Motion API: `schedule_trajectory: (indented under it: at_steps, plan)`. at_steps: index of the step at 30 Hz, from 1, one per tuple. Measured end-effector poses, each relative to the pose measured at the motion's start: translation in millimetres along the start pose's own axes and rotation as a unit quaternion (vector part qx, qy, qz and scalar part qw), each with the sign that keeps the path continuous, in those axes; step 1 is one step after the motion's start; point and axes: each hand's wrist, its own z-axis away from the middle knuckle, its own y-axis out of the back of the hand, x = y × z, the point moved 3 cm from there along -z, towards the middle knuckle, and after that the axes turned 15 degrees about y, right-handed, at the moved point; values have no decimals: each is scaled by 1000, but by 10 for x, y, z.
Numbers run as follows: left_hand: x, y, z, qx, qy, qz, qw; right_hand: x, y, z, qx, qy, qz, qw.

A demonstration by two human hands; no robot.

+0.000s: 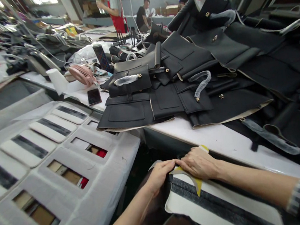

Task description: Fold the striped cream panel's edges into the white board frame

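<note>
A white panel (188, 205) with a broad black stripe lies tilted in front of me, its far end under my hands. At that far end my left hand (160, 176) is closed, its fingers pressed at the panel's left corner near some dark material. Beside it my right hand (198, 163) is closed over a curved yellow-and-white thin piece (199, 186) that lies across the panel's end. The fingertips of both hands almost meet. What lies under my right palm is hidden. Dark brown material (151, 216) hangs below my left forearm.
On the left, similar striped white panels (31, 148) lie on a covered surface (99, 191) with rectangular cutouts. Black leather-like bag pieces (128, 111) are heaped on the white table (196, 136). A pink fan (82, 75) and phone (94, 96) sit behind. People (115, 7) are farther back.
</note>
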Motion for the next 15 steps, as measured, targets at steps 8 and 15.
schedule_trajectory:
  at_steps: [8,15]
  plan:
    - [122,59,-58,-11,1,-143,990,6,44,98,-35,-20,9,999]
    - [109,3,-124,-11,25,-148,989,68,347,1035,67,-329,-283,899]
